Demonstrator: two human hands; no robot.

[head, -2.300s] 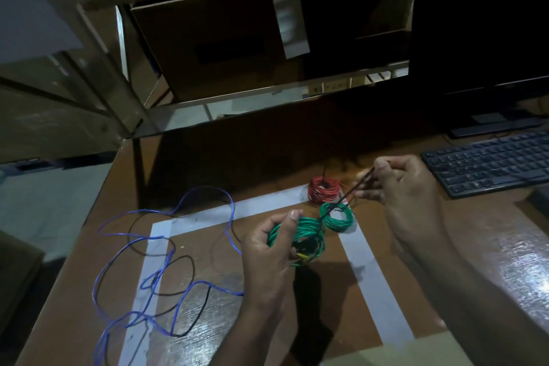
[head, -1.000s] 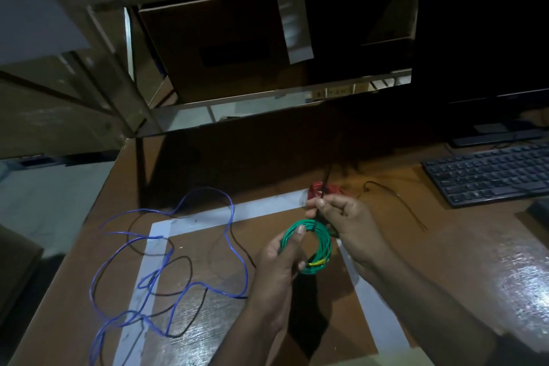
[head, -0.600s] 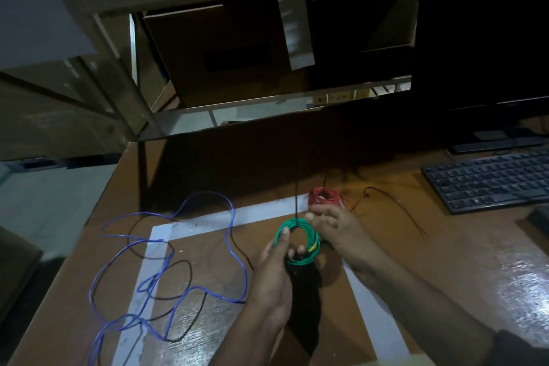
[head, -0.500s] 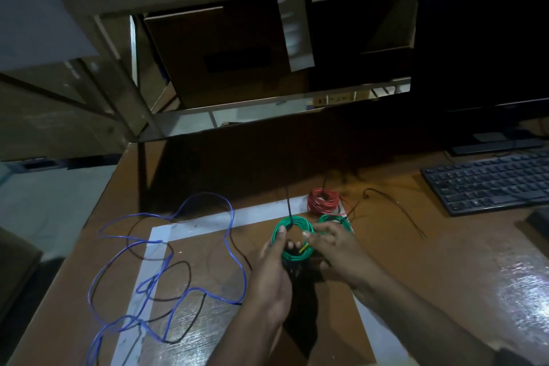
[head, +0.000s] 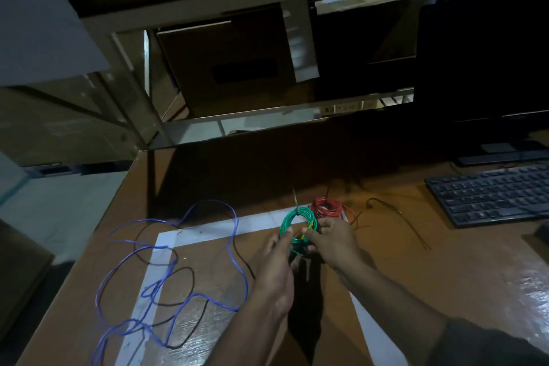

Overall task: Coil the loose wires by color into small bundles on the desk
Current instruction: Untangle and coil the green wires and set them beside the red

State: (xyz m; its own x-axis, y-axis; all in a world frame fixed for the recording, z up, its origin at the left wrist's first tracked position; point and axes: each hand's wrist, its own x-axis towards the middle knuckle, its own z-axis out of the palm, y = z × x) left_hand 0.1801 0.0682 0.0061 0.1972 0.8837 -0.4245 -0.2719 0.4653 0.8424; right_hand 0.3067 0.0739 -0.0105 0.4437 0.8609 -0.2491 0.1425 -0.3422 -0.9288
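Hands: left hand (head: pixel 274 270) and right hand (head: pixel 334 242) grip green coil (head: pixel 292 218) (upright) | red coil (head: pixel 326 207) behind

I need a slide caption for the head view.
Both hands hold a green coil beside a red coil; blue wire lies loose.

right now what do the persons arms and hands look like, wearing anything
Both hands, the left hand and the right hand, are bare, with no gloves, rings or watch visible. The forearms are bare too; a dark sleeve shows on the right upper arm only.

Dim room, brown desk (head: pixel 445 261), metal shelving (head: pixel 208 6) behind
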